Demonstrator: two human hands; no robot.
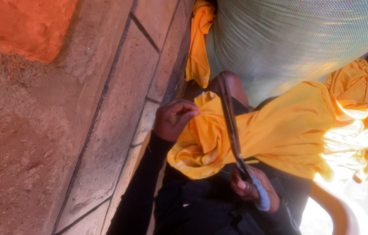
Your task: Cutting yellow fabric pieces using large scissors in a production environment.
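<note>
Left hand pinches bunched yellow fabric at frame centre. Right hand closed on scissors, blades laid across the cloth. Fabric looks soft, light, floppy: likely needs tension; grip the gathered edge near the blades.

Black long sleeve on left arm, snug, runs to the wrist. Left hand bare. Right hand bare except a pale blue-grey wrap on one finger. Dark black clothing on torso and lap.
</note>
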